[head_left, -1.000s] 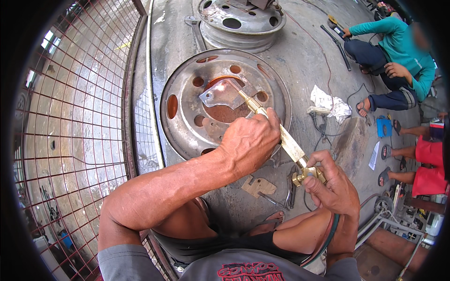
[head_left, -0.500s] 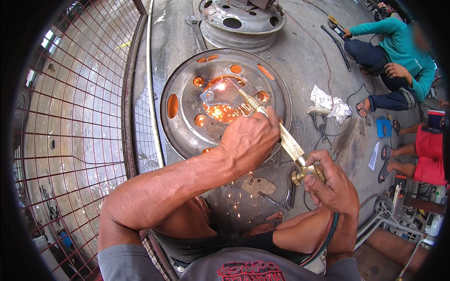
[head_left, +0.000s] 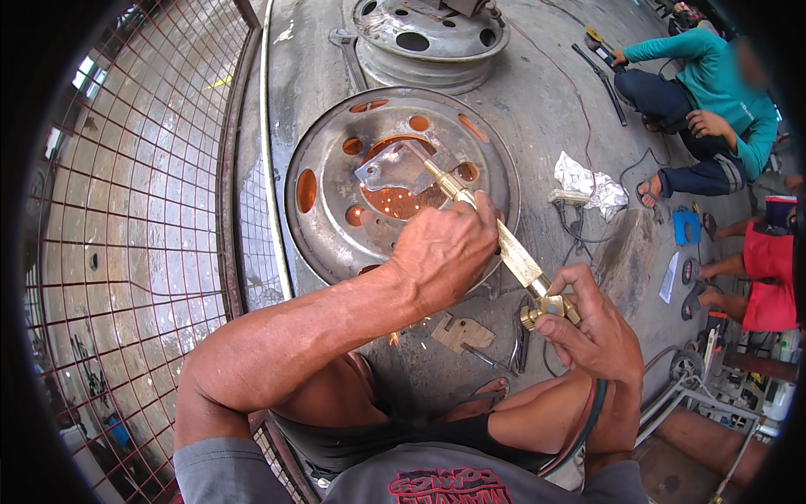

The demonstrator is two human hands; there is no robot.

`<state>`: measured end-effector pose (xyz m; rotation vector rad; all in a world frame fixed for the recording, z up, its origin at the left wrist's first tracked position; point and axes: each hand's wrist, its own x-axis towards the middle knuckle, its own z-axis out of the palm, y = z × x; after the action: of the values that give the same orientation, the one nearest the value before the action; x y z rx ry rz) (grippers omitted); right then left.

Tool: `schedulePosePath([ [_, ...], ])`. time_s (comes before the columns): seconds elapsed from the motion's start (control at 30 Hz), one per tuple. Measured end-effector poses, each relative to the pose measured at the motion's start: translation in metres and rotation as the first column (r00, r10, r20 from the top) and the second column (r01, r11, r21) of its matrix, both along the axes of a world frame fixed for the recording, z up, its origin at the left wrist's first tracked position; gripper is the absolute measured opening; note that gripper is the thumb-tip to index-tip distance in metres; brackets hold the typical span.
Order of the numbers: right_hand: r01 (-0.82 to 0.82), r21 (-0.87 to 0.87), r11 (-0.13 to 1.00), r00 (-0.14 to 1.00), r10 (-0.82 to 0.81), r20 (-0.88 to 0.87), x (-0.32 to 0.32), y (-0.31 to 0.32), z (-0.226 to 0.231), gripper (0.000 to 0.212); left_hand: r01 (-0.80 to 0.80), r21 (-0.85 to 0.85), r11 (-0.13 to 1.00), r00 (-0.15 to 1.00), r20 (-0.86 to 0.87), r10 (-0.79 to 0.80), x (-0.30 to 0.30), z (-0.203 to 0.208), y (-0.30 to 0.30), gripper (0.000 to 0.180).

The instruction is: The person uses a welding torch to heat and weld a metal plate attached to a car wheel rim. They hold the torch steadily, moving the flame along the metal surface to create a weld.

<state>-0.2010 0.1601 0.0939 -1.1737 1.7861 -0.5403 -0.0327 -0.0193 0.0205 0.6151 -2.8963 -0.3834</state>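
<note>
Head view: both hands [head_left: 445,248] on brass torch [head_left: 504,244] over wheel rim [head_left: 336,227].

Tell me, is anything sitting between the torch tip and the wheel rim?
Yes. A loose flat metal plate lies over the hub of the wheel rim, right under the tip of the brass torch held by the left hand and right hand.

Head-worn fisheye view, looking steeply down from close above the steel wheel rim [head_left: 336,210] on the concrete floor [head_left: 546,109]; own forearms entering from the lower edge.
</note>
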Motion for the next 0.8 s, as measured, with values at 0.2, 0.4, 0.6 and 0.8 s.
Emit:
schedulePosePath([
  [0.2,0.058,0.025,0.998,0.997,-0.059,0.048,0.004,-0.001,-0.002,0.043,0.014,-0.029,0.999,1.0,-0.021,-0.015,0.006,-0.002,-0.002,0.044],
  [0.4,0.103,0.023,0.994,0.985,-0.105,0.136,0.003,0.003,-0.004,0.043,0.044,-0.075,0.996,0.996,-0.072,-0.05,0.005,0.0,0.002,0.047],
  [0.6,0.08,0.025,0.996,0.991,-0.083,0.102,0.002,0.001,-0.004,0.045,0.024,-0.017,1.0,1.0,-0.015,-0.024,0.003,0.002,0.0,0.041],
  [0.8,0.065,-0.045,0.997,0.991,-0.059,0.122,0.001,0.004,-0.01,0.046,0.011,0.015,1.0,0.999,-0.041,-0.011,0.002,0.002,-0.001,0.037],
])
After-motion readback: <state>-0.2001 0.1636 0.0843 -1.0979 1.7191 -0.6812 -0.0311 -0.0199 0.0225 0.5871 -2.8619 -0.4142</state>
